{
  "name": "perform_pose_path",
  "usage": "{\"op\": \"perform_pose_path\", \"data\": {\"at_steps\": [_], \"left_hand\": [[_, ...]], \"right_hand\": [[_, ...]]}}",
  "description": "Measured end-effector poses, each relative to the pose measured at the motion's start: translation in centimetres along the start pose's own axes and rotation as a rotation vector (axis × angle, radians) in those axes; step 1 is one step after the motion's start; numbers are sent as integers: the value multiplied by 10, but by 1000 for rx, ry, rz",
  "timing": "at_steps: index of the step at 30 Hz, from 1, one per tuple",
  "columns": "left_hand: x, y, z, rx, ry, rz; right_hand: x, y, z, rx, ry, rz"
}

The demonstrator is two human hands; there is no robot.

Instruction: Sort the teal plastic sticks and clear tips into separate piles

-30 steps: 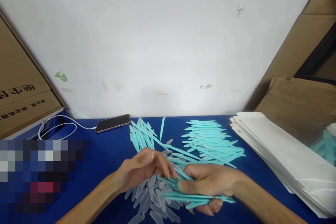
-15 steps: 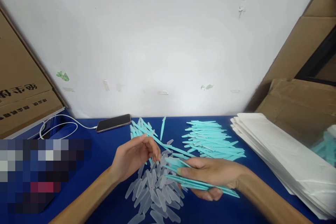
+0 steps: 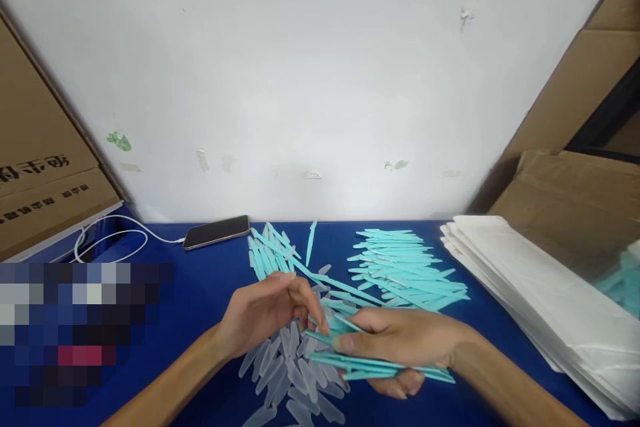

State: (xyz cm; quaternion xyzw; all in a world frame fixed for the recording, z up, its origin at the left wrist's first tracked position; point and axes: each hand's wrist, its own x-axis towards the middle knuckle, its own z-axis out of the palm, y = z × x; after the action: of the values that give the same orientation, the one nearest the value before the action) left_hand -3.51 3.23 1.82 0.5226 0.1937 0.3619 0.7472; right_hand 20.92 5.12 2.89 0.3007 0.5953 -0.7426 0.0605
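Observation:
My right hand [image 3: 405, 343] is closed around a loose bundle of turquoise eyebrow razors [image 3: 360, 367], thin flat sticks that fan out to the left past the thumb. My left hand [image 3: 273, 310] has its fingers curved and partly spread, and no object shows in its palm. Its fingertips reach the left ends of the held razors; whether they pinch one I cannot make out. Below both hands spreads a heap of translucent blade caps [image 3: 295, 373]. Behind the left hand lie more turquoise razors [image 3: 265, 250], some with clear caps on their ends.
A larger pile of turquoise razors [image 3: 400, 267] lies beyond my right hand on the blue table [image 3: 200, 300]. A phone [image 3: 217, 232] with a white cable [image 3: 145, 223] rests at back left. White folded sheets [image 3: 540, 300] and cardboard boxes [image 3: 45, 147] flank the table.
My left hand has moved right and slightly down, bringing its fingertips to the razors in my right hand. The right hand has dropped slightly, still holding the bundle.

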Motion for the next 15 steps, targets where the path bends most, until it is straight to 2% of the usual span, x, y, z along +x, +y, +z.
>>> {"op": "perform_pose_path", "data": {"at_steps": [6,10,15], "left_hand": [[-2,9,-3,44,88,43],[-4,21,-9,106,156,76],[-2,16,-10,159,121,26]], "right_hand": [[-3,1,-3,-47,5,-20],[-10,-3,-7,-99,75,-54],[-12,-7,-10,-145,233,-130]]}}
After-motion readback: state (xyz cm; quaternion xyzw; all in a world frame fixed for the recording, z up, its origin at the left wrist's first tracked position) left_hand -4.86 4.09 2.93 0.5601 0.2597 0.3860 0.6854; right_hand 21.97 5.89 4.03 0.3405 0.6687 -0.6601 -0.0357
